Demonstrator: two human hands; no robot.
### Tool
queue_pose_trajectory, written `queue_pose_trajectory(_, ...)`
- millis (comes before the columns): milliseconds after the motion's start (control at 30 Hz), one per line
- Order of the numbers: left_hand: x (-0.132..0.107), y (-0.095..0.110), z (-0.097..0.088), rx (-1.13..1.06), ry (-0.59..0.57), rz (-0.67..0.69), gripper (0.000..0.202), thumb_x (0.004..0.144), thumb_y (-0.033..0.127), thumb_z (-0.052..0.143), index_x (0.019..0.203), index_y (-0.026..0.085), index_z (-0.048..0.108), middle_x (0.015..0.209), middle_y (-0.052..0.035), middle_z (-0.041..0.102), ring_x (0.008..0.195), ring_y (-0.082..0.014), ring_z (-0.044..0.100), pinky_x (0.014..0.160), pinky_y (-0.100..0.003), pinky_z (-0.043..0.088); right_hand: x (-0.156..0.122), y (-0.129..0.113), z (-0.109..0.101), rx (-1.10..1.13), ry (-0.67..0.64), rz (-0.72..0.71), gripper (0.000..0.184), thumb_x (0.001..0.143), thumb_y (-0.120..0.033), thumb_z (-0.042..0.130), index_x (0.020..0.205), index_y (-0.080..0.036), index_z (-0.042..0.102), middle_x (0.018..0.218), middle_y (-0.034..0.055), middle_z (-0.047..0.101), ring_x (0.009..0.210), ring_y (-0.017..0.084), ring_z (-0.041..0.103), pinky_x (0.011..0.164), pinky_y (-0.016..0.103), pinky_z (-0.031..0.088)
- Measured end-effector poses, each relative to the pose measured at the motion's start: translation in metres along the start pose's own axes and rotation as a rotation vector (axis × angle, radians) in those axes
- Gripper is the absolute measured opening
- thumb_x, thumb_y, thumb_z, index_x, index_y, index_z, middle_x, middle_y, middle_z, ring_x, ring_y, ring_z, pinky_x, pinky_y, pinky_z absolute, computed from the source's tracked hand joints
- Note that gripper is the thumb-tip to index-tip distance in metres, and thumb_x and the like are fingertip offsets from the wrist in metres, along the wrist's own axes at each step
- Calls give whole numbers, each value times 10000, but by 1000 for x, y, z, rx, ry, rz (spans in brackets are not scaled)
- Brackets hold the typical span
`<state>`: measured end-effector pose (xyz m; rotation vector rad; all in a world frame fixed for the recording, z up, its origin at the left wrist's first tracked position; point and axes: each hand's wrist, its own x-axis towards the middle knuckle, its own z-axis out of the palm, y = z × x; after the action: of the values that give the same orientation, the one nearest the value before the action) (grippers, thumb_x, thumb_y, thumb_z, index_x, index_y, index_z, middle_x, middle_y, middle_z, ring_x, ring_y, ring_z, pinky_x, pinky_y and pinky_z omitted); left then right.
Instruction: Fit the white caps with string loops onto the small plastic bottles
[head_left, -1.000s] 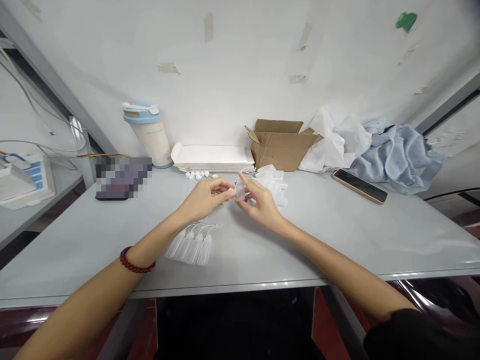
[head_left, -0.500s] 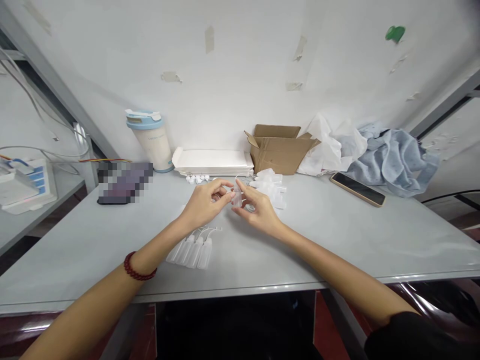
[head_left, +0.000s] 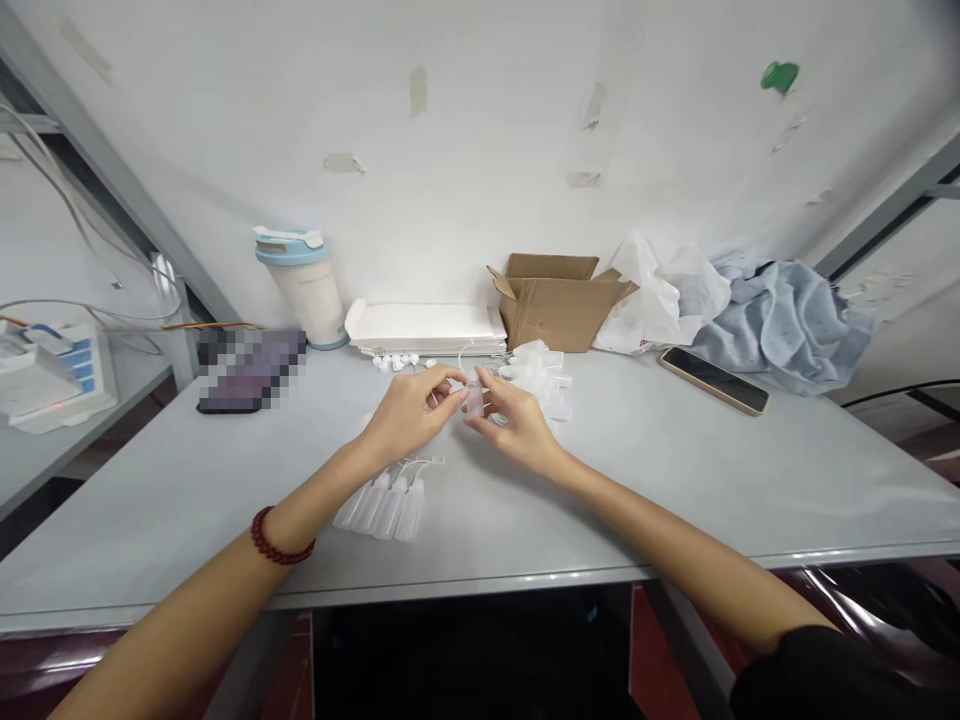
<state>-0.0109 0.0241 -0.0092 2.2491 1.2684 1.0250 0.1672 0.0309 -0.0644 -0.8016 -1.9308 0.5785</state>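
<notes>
Between my two hands a small translucent plastic bottle stands upright, with a thin curved white tube at its top. My left hand pinches near the bottle's neck with thumb and forefinger. My right hand grips its body from the other side, fingers bent round it. Several finished-looking bottles with the same curved tubes lie in a row by my left forearm. A pile of clear bottles lies just beyond my right hand. Small white caps are grouped behind my left hand.
Along the wall stand a blue-lidded cup, a stack of white cardboard, an open brown box and a white plastic bag. A phone lies before a blue cloth; a blurred dark device is at left.
The curved white tube now shows more plainly above the bottle. Both hands stay on the bottle, nearly in place; the view has shifted slightly.
</notes>
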Motion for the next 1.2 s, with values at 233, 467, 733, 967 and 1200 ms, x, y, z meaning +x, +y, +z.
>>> queue_pose_trajectory(233, 1, -1, -2, 1, -11, 29, 190, 851, 302, 531, 904, 166, 652, 746, -15, 671, 685, -150, 601, 644, -257, 464, -3, 6, 1, -289, 1, -244, 755, 852, -88, 494, 1497, -296, 163, 1133, 115, 582, 957, 203, 597, 738, 351, 574)
queue_pose_trajectory(467, 2, 1, -4, -73, -23, -64, 214, 851, 345, 541, 894, 171, 657, 775, -26, 681, 723, -166, 619, 656, -264, 475, -2, 3, -2, -405, 23, -268, 718, 864, -51, 424, 1499, -280, 178, 1245, 127, 561, 1102, 222, 583, 867, 387, 549)
queue_pose_trajectory(733, 2, 9, -8, -207, -90, -133, 220, 843, 363, 547, 800, 176, 654, 776, -30, 683, 721, -170, 630, 686, -275, 490, 2, 3, -4, -317, 94, -237, 422, 920, -154, 443, 1328, -249, 497, 1124, 105, 656, 1020, 204, 637, 855, 382, 557)
queue_pose_trajectory(967, 1, 6, -5, -336, -105, -246, 340, 751, 415, 678, 961, 173, 564, 730, -6, 657, 713, -173, 638, 673, -293, 497, 4, 3, -7, -362, 174, -271, 299, 907, -149, 469, 1169, -207, 600, 1034, 100, 697, 938, 191, 666, 796, 354, 579)
queue_pose_trajectory(1200, 0, 8, -4, -358, -60, -203, 291, 704, 403, 728, 831, 160, 630, 807, -38, 667, 735, -172, 625, 683, -293, 512, 3, 6, -7, -398, 138, -247, 263, 904, -125, 431, 1097, -199, 593, 1029, 105, 688, 960, 194, 656, 745, 336, 580)
